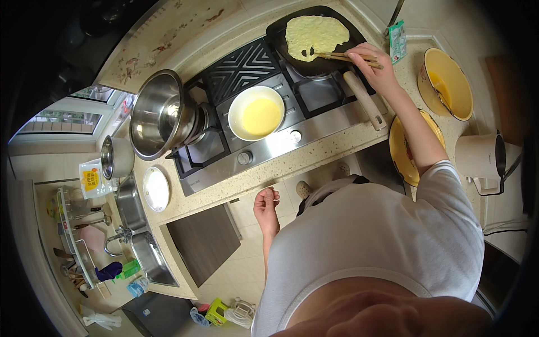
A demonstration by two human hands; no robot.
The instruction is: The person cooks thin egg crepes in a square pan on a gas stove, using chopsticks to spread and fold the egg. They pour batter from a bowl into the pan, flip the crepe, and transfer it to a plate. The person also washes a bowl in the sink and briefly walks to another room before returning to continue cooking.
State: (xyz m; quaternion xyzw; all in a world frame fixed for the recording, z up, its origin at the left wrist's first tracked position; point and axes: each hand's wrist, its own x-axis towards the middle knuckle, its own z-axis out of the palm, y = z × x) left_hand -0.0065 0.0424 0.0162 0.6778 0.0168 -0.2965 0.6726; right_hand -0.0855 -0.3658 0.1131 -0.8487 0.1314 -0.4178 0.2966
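Observation:
My right hand (374, 69) grips a pair of wooden chopsticks (330, 55). Their tips touch the lower edge of a thin, pale yellow pancake (318, 34), beside two small holes. The pancake lies in a dark square frying pan (276, 30) on the right burner, and the pan's beige handle (364, 99) points towards me. Low in front of the counter edge, my left hand (266, 206) hangs with its fingers curled and nothing visible in them. A white bowl (234, 120) of yellow liquid (261, 116) stands mid-stove.
Nested steel bowls (145, 118) stand over the left burner, near a white plate (156, 188) and double sink (145, 265). At right are a yellow enamel basin (459, 84) with yellow liquid and a utensil, a yellow enamel plate (396, 139) under my forearm, and a kettle (478, 156).

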